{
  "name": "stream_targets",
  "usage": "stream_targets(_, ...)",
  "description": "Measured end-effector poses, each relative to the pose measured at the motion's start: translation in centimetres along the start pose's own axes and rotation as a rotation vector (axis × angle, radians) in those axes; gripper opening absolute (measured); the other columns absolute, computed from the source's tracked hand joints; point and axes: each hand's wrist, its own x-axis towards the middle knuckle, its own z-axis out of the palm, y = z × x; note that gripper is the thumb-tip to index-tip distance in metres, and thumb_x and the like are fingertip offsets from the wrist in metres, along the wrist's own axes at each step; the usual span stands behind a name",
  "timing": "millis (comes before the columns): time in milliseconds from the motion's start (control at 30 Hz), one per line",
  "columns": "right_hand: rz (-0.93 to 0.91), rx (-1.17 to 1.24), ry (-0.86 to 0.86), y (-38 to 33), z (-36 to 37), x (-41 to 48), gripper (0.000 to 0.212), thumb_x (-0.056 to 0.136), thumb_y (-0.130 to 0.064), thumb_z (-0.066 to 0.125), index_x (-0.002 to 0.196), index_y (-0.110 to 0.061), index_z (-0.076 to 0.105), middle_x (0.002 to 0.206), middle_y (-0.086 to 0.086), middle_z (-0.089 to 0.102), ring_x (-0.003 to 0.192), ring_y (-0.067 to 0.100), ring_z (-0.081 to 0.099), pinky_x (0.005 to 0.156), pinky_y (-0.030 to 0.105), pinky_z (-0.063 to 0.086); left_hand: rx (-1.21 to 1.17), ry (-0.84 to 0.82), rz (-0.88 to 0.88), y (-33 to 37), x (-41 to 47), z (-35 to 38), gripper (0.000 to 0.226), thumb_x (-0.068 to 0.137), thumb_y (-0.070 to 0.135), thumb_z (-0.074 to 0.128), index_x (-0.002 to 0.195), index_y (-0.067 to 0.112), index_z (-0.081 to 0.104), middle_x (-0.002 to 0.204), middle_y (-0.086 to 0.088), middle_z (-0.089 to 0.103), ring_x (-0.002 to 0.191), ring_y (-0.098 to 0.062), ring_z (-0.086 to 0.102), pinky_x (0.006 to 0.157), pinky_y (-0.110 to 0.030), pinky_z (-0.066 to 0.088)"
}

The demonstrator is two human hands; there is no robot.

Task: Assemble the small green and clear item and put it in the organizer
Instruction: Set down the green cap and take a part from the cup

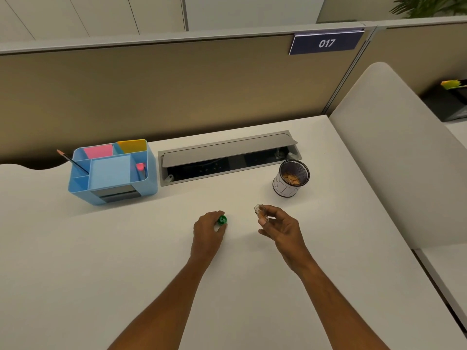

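Green cap point(222, 220) pinched in left hand point(207, 229), clear piece point(260, 211) in right hand point(279, 227); sign point(326, 43) reads "017".

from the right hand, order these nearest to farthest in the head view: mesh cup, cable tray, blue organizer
From the right hand:
1. Mesh cup, just beyond the hand, slightly right.
2. Cable tray, farther back, toward the left.
3. Blue organizer, far left, past the left hand.

The left hand point(207, 227) is covering part of the green piece point(222, 220); the clear piece point(260, 210) is showing too small for detail.
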Motion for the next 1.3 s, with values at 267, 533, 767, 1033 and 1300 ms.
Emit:
stream_targets(267,-0.072,0.045,0.037,0.1,-0.6,1.9,0.031,0.095,-0.01,0.072,0.124,-0.022,0.073,0.123,0.0,0.076,0.105,0.02,0.073,0.081,0.03,0.062,-0.038,-0.042,-0.034,-0.1,0.4,0.0,0.055,0.088,0.007,0.078,0.14,0.01,0.06,0.12,-0.009,0.074,0.108,-0.027,0.068,0.102,-0.046,0.054)
stream_targets(533,-0.191,0.059,0.351,-3.9,-4.9,5.7,0.021,0.09,-0.007,0.077,0.108,-0.019,0.075,0.101,0.003,0.076,0.093,0.019,0.071,0.078,0.033,0.061,-0.046,-0.056,-0.024,-0.3,0.4,-0.1,0.071,0.083,0.024,0.085,0.146,0.018,0.052,0.135,-0.003,0.065,0.115,-0.02,0.059,0.102,-0.037,0.051)
stream_targets(767,-0.245,-0.518,0.546,-5.4,-8.6,8.3,0.019,0.091,-0.017,0.077,0.11,-0.012,0.076,0.104,0.007,0.076,0.088,0.017,0.066,0.079,0.031,0.055,0.275,-0.08,0.336,3.0,-0.4,2.3,0.059,0.098,0.025,0.066,0.15,0.006,0.046,0.153,-0.014,0.052,0.143,-0.033,0.043,0.116,-0.049,0.045)
stream_targets(1033,-0.313,-0.943,0.401,-6.5,-8.8,9.2,0.025,0.089,0.003,0.073,0.113,0.0,0.073,0.107,0.022,0.072,0.095,0.038,0.069,0.079,0.037,0.055,0.56,-0.398,0.38,3.4,-2.0,6.6,0.076,0.107,0.05,0.025,0.162,0.012,-0.011,0.172,-0.006,-0.016,0.159,-0.023,-0.013,0.128,-0.038,-0.002)
stream_targets(1300,-0.248,-1.05,0.232,-7.6,-9.0,9.8,0.069,0.089,0.001,0.076,0.148,-0.013,0.043,0.111,0.016,0.073,0.099,0.031,0.07,0.087,0.041,0.057,0.651,-0.418,0.369,1.9,-2.0,7.4,0.077,0.105,0.058,0.014,0.161,0.013,-0.013,0.172,-0.005,-0.019,0.158,-0.023,-0.017,0.127,-0.042,-0.01)
